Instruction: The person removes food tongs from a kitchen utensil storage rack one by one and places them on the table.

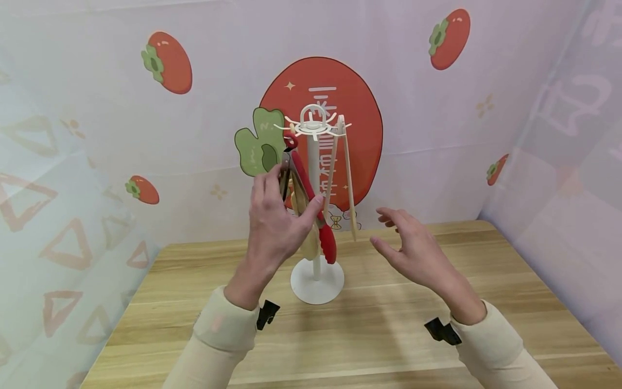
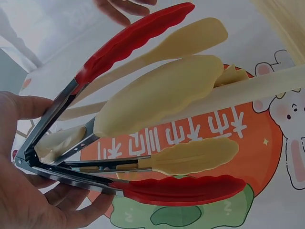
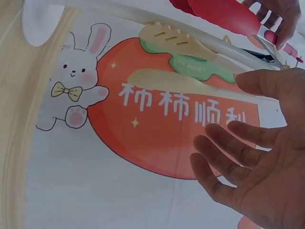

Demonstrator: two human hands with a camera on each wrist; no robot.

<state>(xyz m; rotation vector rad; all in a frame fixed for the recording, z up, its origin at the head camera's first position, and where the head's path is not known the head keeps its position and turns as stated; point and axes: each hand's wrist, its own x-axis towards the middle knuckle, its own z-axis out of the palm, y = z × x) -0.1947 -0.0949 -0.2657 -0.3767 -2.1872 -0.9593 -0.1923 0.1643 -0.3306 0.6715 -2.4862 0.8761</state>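
Left hand [image 1: 274, 213]: the grip is half closed, with the thumb on one metal arm of the red tongs [image 1: 301, 172] and the fingers along the other.
Red tongs' place: the hinge end sits inside the left grip, close to the palm; the arms spread in a V, and the red tips [image 2: 186, 191] stand well beyond the fingers.
Red ring [image 1: 290, 141]: beside a left-side hook of the white rack [image 1: 313, 162]; I cannot tell whether it hangs there.
Yellow-tipped tongs [image 2: 195, 157]: seen between the spread red arms; whether they touch the hand is unclear.
Rack: upright just beside the left hand, its round base [image 1: 317, 292] on the tabletop [image 1: 389, 346].
Wooden tongs [image 1: 350, 183]: hanging from the rack's right side, tips down, between the hands.
Right hand [image 1: 415, 251]: the grip is loose and empty, thumb apart from the fingers, raised over the tabletop near the wooden tongs without touching them.
Backdrop [image 1: 218, 97]: fruit prints behind the rack.
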